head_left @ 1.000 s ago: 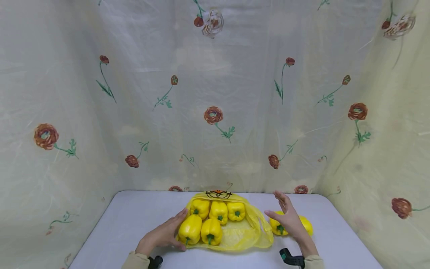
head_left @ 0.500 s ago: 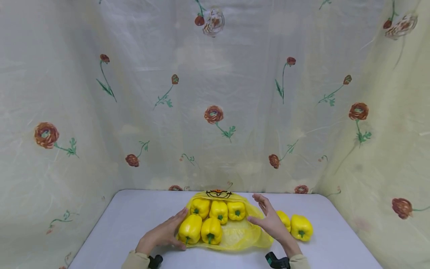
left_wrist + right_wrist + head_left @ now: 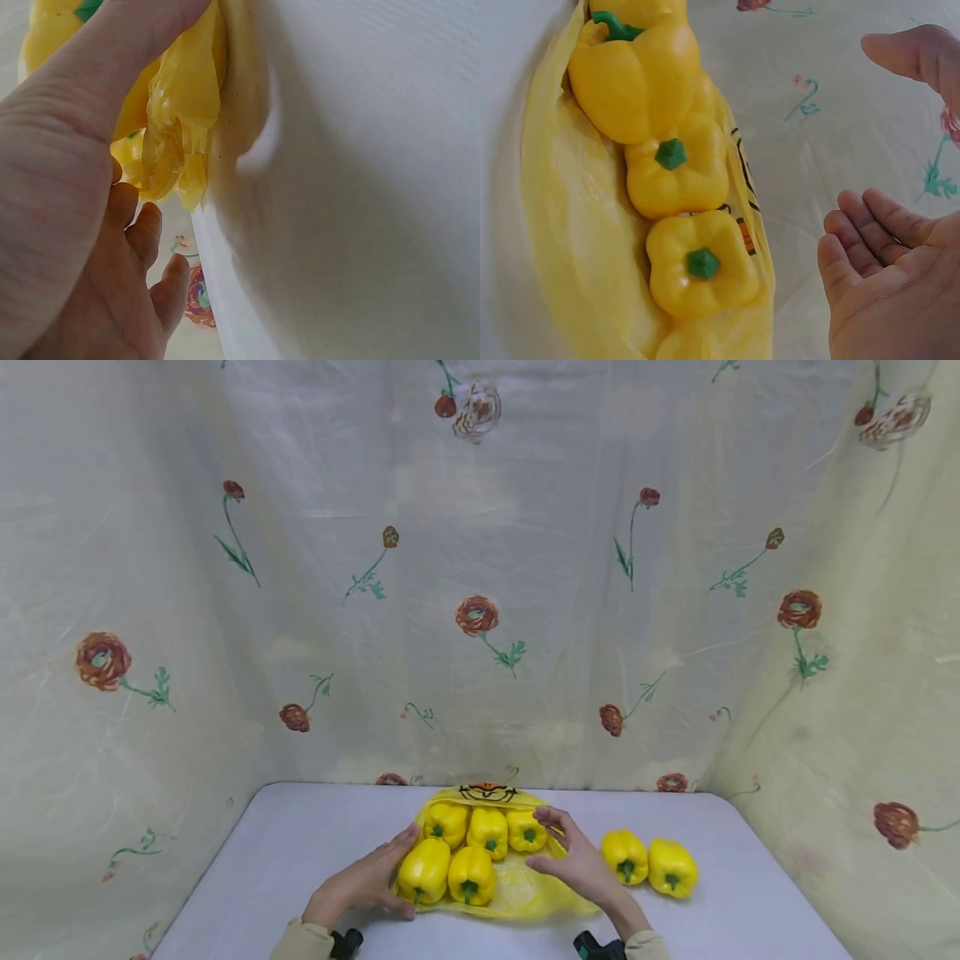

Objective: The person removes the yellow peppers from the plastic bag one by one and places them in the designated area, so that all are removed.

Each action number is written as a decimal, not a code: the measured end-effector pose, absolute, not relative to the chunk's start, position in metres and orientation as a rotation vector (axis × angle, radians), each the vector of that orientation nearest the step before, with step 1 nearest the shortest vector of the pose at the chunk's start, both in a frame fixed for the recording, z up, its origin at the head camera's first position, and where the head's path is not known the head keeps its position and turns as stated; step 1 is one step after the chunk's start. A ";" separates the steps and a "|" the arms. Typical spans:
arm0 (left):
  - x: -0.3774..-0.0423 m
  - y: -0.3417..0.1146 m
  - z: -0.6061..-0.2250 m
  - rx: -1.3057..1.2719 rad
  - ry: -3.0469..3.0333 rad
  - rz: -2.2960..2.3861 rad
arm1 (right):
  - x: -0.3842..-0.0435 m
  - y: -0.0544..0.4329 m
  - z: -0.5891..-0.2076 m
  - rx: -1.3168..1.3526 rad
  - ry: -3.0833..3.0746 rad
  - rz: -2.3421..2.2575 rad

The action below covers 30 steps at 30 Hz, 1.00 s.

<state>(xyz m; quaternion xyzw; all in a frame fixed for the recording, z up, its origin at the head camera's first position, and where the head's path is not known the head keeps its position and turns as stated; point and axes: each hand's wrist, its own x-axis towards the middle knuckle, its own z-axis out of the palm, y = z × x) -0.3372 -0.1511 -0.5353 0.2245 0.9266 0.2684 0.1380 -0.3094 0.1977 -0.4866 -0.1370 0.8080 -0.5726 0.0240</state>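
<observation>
And the left hand [image 3: 367,877] rests along the yellow bag [image 3: 536,897], fingers straight; the right hand [image 3: 577,864] hangs over the bag's right side — grip apart, nothing in it; five yellow peppers [image 3: 471,872] sit inside; best to steady the film gently, lest the stems snag it; two loose peppers [image 3: 672,867] stand side by side on the table [image 3: 750,910] — the right forearm could bump them.
</observation>
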 end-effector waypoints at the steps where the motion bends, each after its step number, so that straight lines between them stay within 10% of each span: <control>1: -0.337 -0.151 -0.535 0.650 2.678 0.778 | -0.309 0.195 -0.487 -0.421 2.490 -1.773; 30: -0.339 -0.153 -0.537 0.681 2.676 0.756 | -0.319 0.150 -0.504 -0.510 2.443 -1.631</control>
